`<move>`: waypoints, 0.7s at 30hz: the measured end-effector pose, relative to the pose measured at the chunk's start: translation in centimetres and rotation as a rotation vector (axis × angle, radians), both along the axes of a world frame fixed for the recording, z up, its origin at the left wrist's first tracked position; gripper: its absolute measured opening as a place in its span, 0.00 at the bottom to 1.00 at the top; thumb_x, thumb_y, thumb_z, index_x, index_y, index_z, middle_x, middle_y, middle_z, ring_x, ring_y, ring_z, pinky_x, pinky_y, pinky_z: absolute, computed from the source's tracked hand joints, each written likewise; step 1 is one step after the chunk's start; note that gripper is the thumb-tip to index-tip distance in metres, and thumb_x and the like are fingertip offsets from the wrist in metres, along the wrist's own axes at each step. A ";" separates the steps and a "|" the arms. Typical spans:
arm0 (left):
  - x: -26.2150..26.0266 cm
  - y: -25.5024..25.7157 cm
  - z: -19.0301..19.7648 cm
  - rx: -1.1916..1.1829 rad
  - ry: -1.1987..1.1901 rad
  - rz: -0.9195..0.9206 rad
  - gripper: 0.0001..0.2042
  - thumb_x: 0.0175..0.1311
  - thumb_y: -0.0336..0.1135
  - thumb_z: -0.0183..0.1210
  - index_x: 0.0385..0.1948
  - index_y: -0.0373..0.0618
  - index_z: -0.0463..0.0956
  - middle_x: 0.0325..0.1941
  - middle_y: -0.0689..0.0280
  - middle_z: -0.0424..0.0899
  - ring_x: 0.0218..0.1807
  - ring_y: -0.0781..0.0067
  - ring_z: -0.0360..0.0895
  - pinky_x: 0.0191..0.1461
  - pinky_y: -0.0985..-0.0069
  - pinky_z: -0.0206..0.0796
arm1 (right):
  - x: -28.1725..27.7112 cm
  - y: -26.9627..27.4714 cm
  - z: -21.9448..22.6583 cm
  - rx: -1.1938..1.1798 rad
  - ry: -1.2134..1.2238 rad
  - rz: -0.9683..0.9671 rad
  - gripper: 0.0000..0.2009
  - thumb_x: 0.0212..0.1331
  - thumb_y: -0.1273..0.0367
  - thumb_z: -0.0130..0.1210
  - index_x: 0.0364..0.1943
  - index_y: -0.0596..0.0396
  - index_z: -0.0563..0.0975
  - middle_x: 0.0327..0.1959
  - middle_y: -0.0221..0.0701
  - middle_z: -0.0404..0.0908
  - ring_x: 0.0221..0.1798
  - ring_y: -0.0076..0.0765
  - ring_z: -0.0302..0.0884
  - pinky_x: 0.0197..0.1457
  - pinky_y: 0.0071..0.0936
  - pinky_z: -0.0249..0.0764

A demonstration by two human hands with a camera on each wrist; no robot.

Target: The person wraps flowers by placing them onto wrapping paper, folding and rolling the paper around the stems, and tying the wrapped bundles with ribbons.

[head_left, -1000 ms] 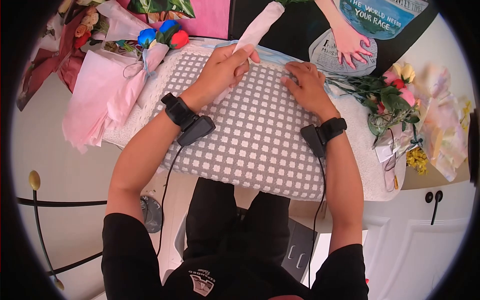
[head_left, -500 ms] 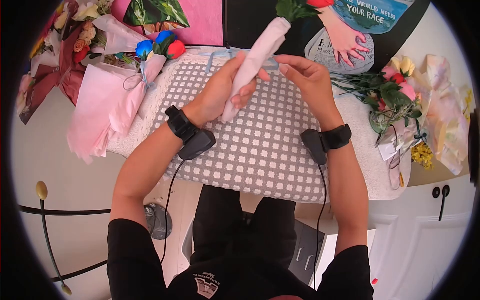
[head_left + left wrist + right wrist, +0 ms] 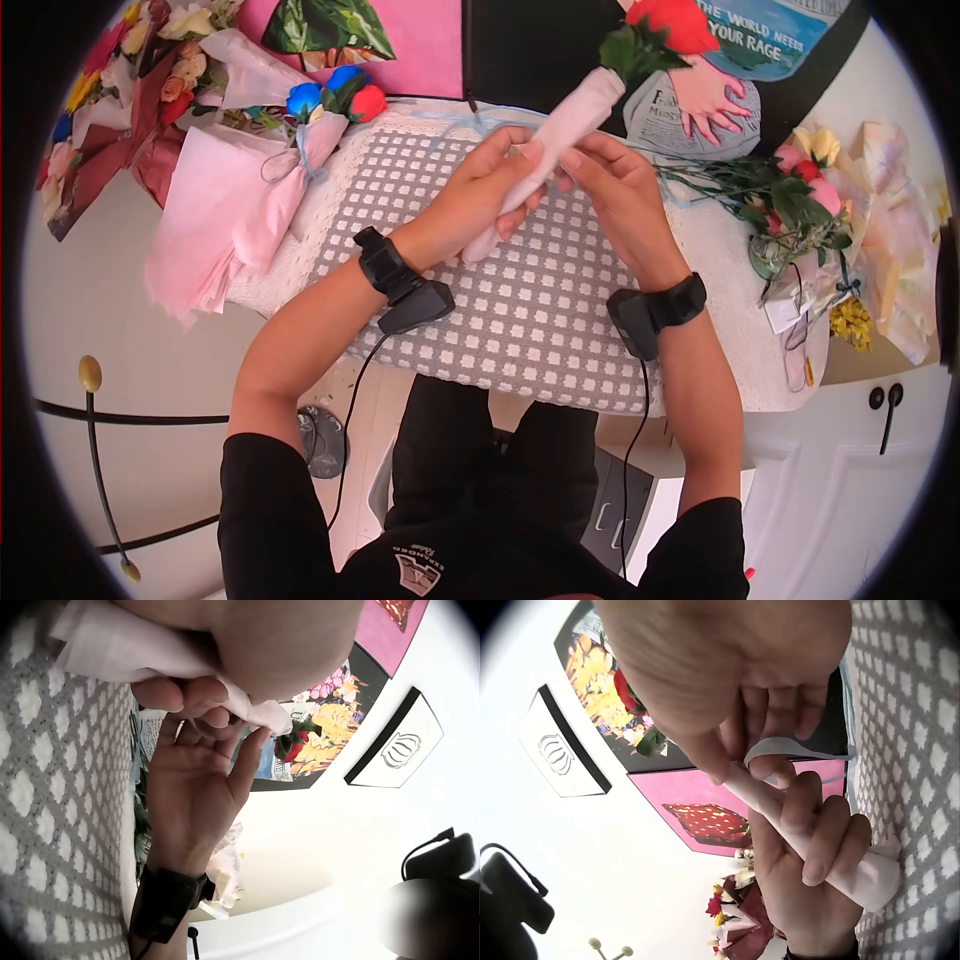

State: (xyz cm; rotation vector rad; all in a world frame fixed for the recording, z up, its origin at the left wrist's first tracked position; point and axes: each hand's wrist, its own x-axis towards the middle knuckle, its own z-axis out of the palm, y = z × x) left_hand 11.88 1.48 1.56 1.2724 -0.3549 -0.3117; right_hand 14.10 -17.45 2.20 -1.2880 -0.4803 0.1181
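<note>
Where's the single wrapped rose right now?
In the head view, the wrapped rose slants above the checked cloth, held in the left hand just left of the right hand.

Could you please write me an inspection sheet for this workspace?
Surface: grey-and-white checked cloth on a white textured cover.
Job's things: red rose, its stem wrapped in pale pink paper; pale ribbon looped beside the paper.
Clutter: dark-red wrapped bouquet and pink wrapped bouquet at left; loose-stemmed flowers at right.
Left hand: grips the wrapped stem.
Right hand: pinches the ribbon at the paper.
Cables: left cable and right cable hang from the wrist cameras; no tangle seen.
Surroundings: pink picture and dark picture behind; white door at right.
</note>
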 end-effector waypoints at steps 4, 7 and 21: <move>0.2 -0.2 0.5 -0.003 -0.143 0.011 0.20 0.76 0.42 0.47 0.64 0.46 0.61 0.30 0.66 0.78 0.18 0.84 0.70 0.21 0.88 0.64 | -1.1 0.8 0.8 -0.043 0.038 -0.002 0.12 0.62 0.68 0.62 0.46 0.62 0.80 0.35 0.27 0.84 0.28 0.14 0.73 0.34 0.12 0.69; 0.2 -0.4 -0.2 -0.021 -0.179 0.099 0.20 0.73 0.38 0.53 0.63 0.42 0.66 0.35 0.64 0.84 0.27 0.80 0.81 0.27 0.85 0.71 | -0.7 0.9 0.3 -0.120 0.115 -0.145 0.11 0.62 0.66 0.62 0.43 0.59 0.80 0.29 0.22 0.81 0.20 0.10 0.64 0.22 0.11 0.59; 1.2 0.7 -0.4 0.256 -0.410 0.356 0.13 0.70 0.40 0.58 0.37 0.37 0.84 0.29 0.68 0.83 0.31 0.86 0.76 0.33 0.85 0.69 | -0.6 -1.4 1.8 -0.453 -0.092 -0.291 0.09 0.62 0.68 0.59 0.36 0.62 0.80 0.25 0.22 0.80 0.26 0.11 0.68 0.28 0.14 0.60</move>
